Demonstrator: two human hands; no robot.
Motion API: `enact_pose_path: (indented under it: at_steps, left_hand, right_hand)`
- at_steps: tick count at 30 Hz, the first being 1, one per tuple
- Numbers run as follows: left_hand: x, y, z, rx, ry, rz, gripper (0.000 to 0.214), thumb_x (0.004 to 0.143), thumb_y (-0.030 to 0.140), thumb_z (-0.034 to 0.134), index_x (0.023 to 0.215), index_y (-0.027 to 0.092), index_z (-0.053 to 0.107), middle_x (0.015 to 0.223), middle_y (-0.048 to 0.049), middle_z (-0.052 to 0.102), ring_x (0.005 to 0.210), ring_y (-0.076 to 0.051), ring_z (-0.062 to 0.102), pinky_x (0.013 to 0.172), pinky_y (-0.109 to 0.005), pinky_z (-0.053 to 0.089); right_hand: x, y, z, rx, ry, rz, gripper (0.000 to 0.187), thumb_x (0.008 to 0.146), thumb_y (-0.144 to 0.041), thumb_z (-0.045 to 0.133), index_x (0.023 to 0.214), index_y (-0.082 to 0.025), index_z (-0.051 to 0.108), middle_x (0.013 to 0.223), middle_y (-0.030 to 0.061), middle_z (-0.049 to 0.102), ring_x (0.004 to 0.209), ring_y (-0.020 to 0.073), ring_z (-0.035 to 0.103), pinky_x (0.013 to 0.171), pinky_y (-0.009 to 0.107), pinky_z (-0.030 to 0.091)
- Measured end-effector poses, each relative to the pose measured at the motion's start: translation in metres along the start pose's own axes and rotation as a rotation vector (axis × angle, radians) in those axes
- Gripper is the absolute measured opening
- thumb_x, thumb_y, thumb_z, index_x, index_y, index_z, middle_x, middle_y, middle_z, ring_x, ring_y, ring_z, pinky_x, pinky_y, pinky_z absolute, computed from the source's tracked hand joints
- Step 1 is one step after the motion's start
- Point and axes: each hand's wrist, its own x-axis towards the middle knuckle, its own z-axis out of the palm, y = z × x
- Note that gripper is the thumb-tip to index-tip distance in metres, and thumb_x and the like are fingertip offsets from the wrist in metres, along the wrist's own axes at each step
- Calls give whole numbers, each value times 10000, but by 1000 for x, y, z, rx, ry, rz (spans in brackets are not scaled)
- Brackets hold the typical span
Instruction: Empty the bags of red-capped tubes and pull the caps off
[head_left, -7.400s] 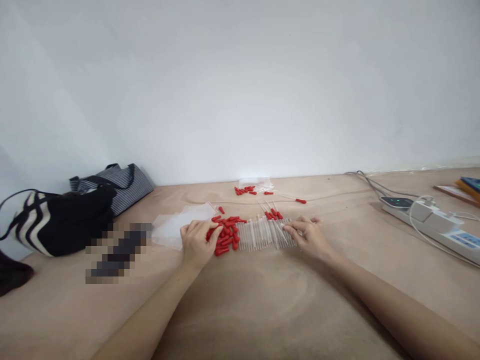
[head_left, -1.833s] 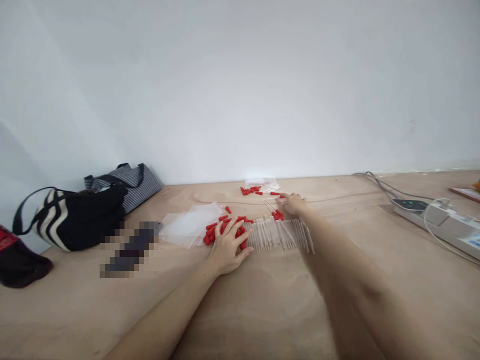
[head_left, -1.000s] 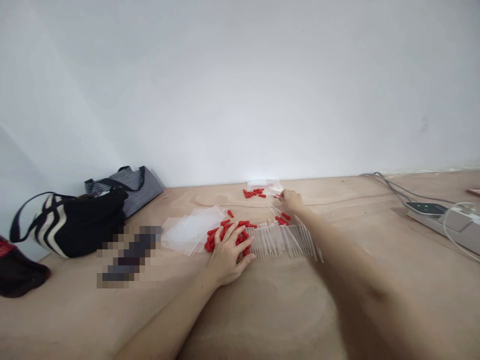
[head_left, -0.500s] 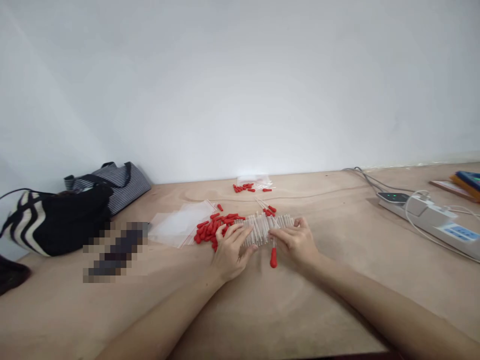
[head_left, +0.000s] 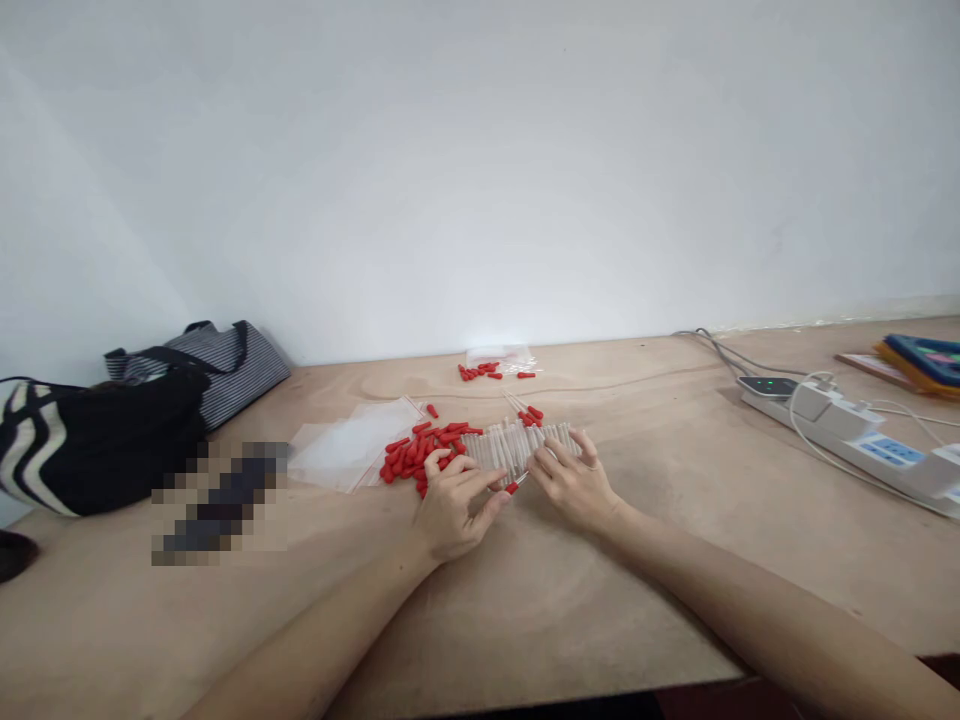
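Note:
Between my hands is a dropper, its red rubber bulb (head_left: 513, 488) pinched by the thumb and fingers of my left hand (head_left: 456, 508). My right hand (head_left: 570, 485) has its fingertips closed at the dropper's thin clear tube, which they mostly hide. Right behind both hands lies a row of clear tubes (head_left: 491, 450), side by side. A heap of loose red rubber bulbs (head_left: 409, 455) sits beyond and left of my left hand, touching the row's left end. Behind the row rest a few droppers with red bulbs (head_left: 534, 413) fitted.
Clear zip bags (head_left: 349, 445) lie left of the heap. More red bulbs (head_left: 480, 371) and a bag (head_left: 499, 356) are near the wall. Bags (head_left: 112, 440) and a blurred dark object (head_left: 225, 500) stand left; a power strip (head_left: 870, 430) with cables lies right.
The dropper's red bulb has turned from pointing towards me below my right hand to lying at my left fingertips. The view has shifted slightly.

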Motion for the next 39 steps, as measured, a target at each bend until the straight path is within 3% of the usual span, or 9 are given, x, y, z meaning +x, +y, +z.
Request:
enact_pose_path:
  at_steps: [6, 11, 14, 22, 25, 28, 30, 35, 39]
  left_hand:
    - [-1, -9, 7, 156, 99, 115, 130, 820, 255, 522, 907, 240, 618, 718, 25, 672, 720, -141, 530, 822, -385, 237]
    - [-1, -9, 6, 343, 88, 226, 88, 815, 237, 533, 842, 243, 616, 692, 32, 648, 717, -132, 509, 796, -366, 237]
    - [-1, -7, 1, 433, 123, 255, 95, 819, 231, 526, 775, 239, 610, 655, 34, 629, 709, -131, 497, 761, -358, 234]
    - [6, -3, -14, 534, 239, 361, 168, 812, 138, 489, 765, 249, 605, 639, 59, 625, 672, -113, 499, 712, -325, 233]
    - [5, -25, -30, 563, 228, 202, 200, 822, 155, 460, 776, 271, 616, 672, 44, 646, 672, -136, 513, 739, -352, 219]
    - [3, -56, -45, 607, 278, -189, 151, 803, 304, 504, 755, 255, 639, 716, -10, 660, 739, -203, 522, 778, -415, 197]
    - [2, -72, -48, 574, 217, -344, 179, 786, 340, 510, 740, 239, 649, 742, -28, 666, 766, -228, 522, 774, -429, 198]
    - [1, -93, -38, 486, 96, -521, 215, 752, 377, 516, 816, 228, 658, 770, -50, 689, 785, -265, 525, 732, -418, 219]
    - [2, -96, -35, 484, 122, -549, 257, 767, 406, 493, 839, 221, 656, 820, -64, 689, 789, -262, 524, 707, -397, 231]
  right_hand:
    - [-2, 1, -5, 188, -7, -115, 257, 852, -142, 373, 970, -186, 597, 605, -25, 557, 608, 100, 443, 868, 340, 223]
    - [-4, -4, -6, 260, -11, -89, 283, 850, -108, 335, 874, -161, 612, 573, -24, 547, 542, 90, 419, 822, 337, 221]
    - [-3, -5, -8, 373, -46, 2, 280, 843, -103, 335, 820, -160, 608, 532, -35, 532, 508, 76, 410, 803, 340, 203]
    - [12, 5, -23, 914, -511, 349, 299, 846, -271, 398, 639, -170, 589, 538, -44, 540, 520, 63, 418, 709, 290, 228]
    - [3, 26, -19, 1100, -650, 520, 371, 831, -352, 385, 583, -158, 582, 520, -42, 510, 509, 78, 423, 643, 245, 294]
    - [-11, 48, -6, 1162, -677, 838, 365, 814, -388, 364, 711, -157, 628, 541, -29, 516, 507, 101, 444, 526, 210, 319]
    - [-16, 57, 4, 1078, -642, 929, 339, 811, -341, 354, 790, -156, 638, 555, -20, 532, 520, 112, 459, 509, 209, 333]
    - [-16, 53, 19, 812, -523, 889, 275, 767, -161, 375, 823, -160, 644, 760, 48, 627, 688, 150, 548, 612, 222, 393]
    - [-16, 42, 24, 622, -490, 818, 306, 752, -87, 355, 856, -145, 638, 779, 65, 603, 696, 139, 553, 638, 216, 387]
